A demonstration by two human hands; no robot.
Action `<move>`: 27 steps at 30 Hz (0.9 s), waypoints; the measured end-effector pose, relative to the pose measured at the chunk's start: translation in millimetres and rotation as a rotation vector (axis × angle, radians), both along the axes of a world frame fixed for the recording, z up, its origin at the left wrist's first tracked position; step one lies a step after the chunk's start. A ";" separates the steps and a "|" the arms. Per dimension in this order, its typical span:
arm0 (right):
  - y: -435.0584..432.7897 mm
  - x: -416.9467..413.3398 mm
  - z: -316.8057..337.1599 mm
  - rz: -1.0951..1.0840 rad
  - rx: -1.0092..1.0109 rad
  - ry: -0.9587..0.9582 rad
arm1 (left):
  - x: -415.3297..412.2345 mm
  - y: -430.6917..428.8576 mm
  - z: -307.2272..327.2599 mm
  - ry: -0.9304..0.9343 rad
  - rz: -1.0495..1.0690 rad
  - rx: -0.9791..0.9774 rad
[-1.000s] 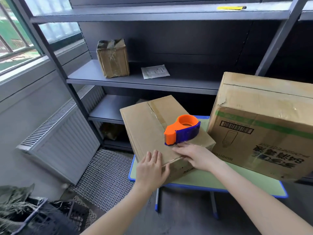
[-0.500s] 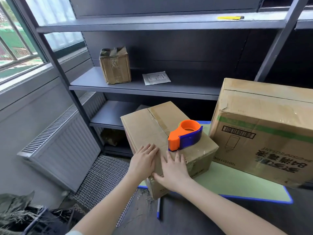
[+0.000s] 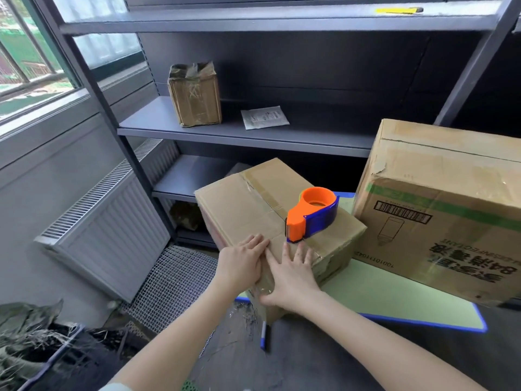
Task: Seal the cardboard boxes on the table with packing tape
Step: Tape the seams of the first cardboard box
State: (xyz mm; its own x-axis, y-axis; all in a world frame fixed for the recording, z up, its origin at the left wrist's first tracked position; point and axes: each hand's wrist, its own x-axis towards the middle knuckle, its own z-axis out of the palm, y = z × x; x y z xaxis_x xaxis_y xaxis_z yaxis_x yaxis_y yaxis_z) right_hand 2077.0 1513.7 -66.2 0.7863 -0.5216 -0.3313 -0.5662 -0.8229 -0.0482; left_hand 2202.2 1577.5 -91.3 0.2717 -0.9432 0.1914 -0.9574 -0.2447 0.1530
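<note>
Plain brown box [image 3: 239, 210] with shiny clear tape [image 3: 262, 187], orange-and-blue dispenser [image 3: 311, 214] on it, pale green worktop [image 3: 394, 292] edged blue beneath it, big box [image 3: 439, 170] right of it brown with green stripe, black barcode and print, dark grey shelf [image 3: 253, 134] behind it, ribbed pale grey radiator [image 3: 112, 221] left of it

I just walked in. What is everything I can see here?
shelving: 1, dark grey, back wall
table: 1, green, blue edge, before shelving
small cardboard box: 1, brown, table's left end
tape dispenser: 1, orange and blue, atop small cardboard box
large cardboard box: 1, brown, green stripe, table's right
worn box: 1, brown, middle shelf
paper packet: 1, white, middle shelf
utility knife: 1, yellow, top shelf
radiator: 1, grey, left wall
left hand: 1, flat on small cardboard box
right hand: 1, flat on same box
</note>
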 end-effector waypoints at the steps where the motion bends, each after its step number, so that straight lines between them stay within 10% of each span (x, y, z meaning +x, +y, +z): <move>1: -5.6 -8.8 1.8 0.037 0.016 -0.001 | -5.8 0.4 -2.6 -0.015 0.012 0.007; 27: -21.2 -26.1 2.6 0.130 0.013 0.048 | 47.7 25.4 -3.8 -0.051 0.449 0.255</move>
State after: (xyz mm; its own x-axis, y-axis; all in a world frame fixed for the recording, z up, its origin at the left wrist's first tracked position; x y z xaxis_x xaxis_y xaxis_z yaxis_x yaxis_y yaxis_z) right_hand 2050.9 1492.5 -63.6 0.8298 -0.4121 -0.3763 -0.4569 -0.8889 -0.0342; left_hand 2249.9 1602.9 -95.1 0.6570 -0.7539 -0.0059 -0.7539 -0.6569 -0.0091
